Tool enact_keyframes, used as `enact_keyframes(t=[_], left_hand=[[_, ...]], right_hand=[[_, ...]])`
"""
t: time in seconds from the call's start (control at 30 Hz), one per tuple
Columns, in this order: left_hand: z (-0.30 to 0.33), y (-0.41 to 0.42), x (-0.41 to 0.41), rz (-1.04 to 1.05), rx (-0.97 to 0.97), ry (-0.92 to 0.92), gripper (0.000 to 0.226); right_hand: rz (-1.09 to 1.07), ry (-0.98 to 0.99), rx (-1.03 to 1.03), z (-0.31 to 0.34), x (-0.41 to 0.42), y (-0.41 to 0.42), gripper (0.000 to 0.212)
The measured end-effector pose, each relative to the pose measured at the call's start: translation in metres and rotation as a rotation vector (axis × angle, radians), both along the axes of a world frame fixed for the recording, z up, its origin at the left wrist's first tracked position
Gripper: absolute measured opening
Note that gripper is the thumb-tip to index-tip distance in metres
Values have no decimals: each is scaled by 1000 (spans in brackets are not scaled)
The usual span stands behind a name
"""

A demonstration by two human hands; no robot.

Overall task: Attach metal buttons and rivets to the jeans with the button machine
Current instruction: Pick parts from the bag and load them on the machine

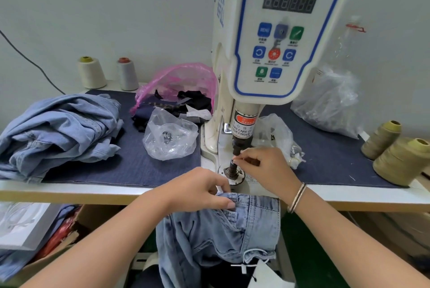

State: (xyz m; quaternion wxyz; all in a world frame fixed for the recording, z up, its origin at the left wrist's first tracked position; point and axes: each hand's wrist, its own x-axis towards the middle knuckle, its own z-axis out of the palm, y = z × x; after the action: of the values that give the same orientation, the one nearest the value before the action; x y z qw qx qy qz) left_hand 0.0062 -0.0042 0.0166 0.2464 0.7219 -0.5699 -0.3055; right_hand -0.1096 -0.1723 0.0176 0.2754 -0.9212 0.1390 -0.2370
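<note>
Your right hand (263, 166) is up at the white servo button machine (267, 54). Its thumb and first finger pinch something tiny at the top of the dark metal post (233, 167) that stands under the machine's black punch (238, 145). The tiny thing is too small to tell what it is. A thin metal bangle (296, 198) sits on that wrist.

Your left hand (200, 191) is lower and nearer to you. Its fingers curl over and grip the waistband of the light blue denim jeans (221, 229). The jeans hang down off the front edge of the pale table (93, 192), just below both hands.

Left of your left hand lies a clear plastic bag with shiny metal buttons (168, 135) on a dark blue cloth mat (139, 162). Further left is a crumpled heap of light blue denim (58, 129). Right of your right hand is another clear plastic bag (279, 136), and far right lie two olive thread cones (395, 155).
</note>
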Motion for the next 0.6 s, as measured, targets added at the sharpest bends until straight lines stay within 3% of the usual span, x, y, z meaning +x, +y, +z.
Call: enact_keyframes(t=[0.2, 0.3, 0.4, 0.5, 0.6], left_hand=[[-2, 0, 1, 45, -29, 94, 18], [-3, 0, 2, 61, -81, 165, 19], [2, -2, 1, 79, -190, 266, 18], [10, -7, -1, 88, -259, 365, 12], [16, -4, 0, 129, -343, 472, 11]], right_hand=[[13, 15, -35, 4, -11, 2, 16], [4, -135, -22, 11, -24, 9, 16], [114, -227, -120, 11, -45, 32, 29], [214, -133, -253, -2, -58, 45, 18], [135, 98, -277, -9, -60, 38, 41]])
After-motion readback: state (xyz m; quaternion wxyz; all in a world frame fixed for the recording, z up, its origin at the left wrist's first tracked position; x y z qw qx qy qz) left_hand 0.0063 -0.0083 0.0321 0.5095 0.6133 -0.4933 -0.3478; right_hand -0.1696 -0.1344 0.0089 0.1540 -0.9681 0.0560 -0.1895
